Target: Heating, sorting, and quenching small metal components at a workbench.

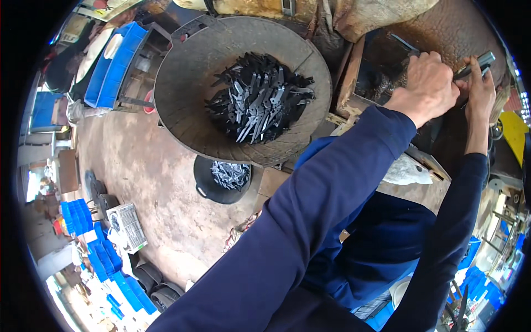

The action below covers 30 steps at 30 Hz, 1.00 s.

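My left hand (426,86) is closed, knuckles up, over the dark, wet-looking work area at the upper right; what its fingers hold is hidden. Just to its right, my right hand (479,91) is raised with the fingers closed round a dark and silver metal piece (485,60), whose rounded shiny end sticks out past the fingertips. The two hands are close together. Left of them stands a wide, shallow round pan (182,99) with a heap of black and silver blade-like metal parts (263,99) in it.
Below the pan, a black bucket (203,187) on the floor holds silver metal pieces (231,174). A wooden board (349,83) edges the work area. Blue bins (113,66) stand at the upper left, and more blue trays (105,257) lie lower left beside a white crate (127,228).
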{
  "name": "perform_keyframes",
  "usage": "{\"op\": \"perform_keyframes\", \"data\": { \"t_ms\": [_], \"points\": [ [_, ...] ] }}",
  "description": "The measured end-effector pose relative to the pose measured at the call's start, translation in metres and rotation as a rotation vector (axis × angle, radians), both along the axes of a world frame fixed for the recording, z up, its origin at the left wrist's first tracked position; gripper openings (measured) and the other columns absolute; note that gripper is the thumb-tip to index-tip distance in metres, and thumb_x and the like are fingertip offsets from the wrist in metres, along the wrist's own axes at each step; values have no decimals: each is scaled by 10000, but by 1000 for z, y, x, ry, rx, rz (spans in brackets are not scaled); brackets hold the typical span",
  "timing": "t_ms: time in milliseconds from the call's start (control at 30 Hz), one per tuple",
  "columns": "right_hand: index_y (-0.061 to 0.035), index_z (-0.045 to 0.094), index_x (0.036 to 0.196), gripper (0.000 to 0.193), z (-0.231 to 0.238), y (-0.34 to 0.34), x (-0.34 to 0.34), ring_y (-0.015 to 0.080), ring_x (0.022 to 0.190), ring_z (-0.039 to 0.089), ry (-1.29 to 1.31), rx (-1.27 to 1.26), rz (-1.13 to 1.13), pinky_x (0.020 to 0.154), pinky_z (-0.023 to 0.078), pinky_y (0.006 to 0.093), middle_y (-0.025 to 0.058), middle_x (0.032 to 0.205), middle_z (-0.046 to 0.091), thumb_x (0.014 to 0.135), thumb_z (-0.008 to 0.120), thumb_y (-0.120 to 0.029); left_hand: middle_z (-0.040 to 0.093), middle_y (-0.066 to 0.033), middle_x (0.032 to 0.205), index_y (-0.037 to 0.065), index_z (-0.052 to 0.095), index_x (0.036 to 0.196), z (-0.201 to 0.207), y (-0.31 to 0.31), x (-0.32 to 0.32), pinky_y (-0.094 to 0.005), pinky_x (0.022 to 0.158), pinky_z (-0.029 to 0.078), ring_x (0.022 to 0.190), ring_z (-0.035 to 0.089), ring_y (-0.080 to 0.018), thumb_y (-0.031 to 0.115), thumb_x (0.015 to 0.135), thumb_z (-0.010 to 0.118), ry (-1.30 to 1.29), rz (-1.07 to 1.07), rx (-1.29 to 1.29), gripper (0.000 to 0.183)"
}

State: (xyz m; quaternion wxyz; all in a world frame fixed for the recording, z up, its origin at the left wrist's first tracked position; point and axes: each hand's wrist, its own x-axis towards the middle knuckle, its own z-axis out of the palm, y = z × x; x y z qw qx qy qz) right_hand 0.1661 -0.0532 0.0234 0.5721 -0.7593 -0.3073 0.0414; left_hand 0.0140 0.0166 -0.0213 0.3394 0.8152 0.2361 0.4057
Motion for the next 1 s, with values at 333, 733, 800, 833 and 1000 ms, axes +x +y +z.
{"op": "perform_keyframes", "data": {
  "t_ms": [333, 733, 800, 833, 1000],
  "points": [
    [-45, 705, 1151, 330, -9, 13, 18, 76, 582, 583, 31, 70, -20, 584, 500, 233, -17, 841, 669, 985, 695, -330, 662, -227, 1034, 34, 793, 830, -14, 5, 2, -507, 964, 456, 1064, 622, -382, 226, 778, 719, -6, -38, -99, 212],
    [-69, 725, 1157, 341, -14, 16, 28, 80, 586, 620, 44, 70, -21, 559, 480, 209, -19, 768, 594, 974, 704, -357, 728, -190, 945, 88, 805, 895, 16, 47, -63, -441, 829, 562, 891, 709, -344, 253, 840, 645, 71, -153, -172, 236],
    [-66, 730, 1149, 344, -18, 18, 29, 78, 578, 616, 41, 138, -9, 549, 475, 202, -30, 715, 545, 970, 711, -360, 740, -161, 887, 81, 793, 966, 2, 76, -105, -404, 827, 567, 853, 722, -298, 291, 884, 635, 81, -111, -38, 275],
    [-67, 734, 1146, 343, -17, 18, 30, 74, 577, 615, 34, 125, -6, 555, 478, 200, -39, 689, 520, 968, 715, -360, 736, -147, 915, 84, 777, 1034, -5, 96, -130, -382, 829, 560, 862, 715, -273, 324, 918, 635, 151, -100, 0, 302],
    [-75, 748, 1145, 338, -18, 14, 30, 67, 605, 627, 4, 69, -7, 600, 494, 208, -59, 631, 462, 971, 714, -363, 729, -147, 1004, 37, 721, 1107, -51, 181, -265, -349, 879, 510, 905, 677, -221, 291, 950, 620, 574, 104, -134, 315]
  ]
}}
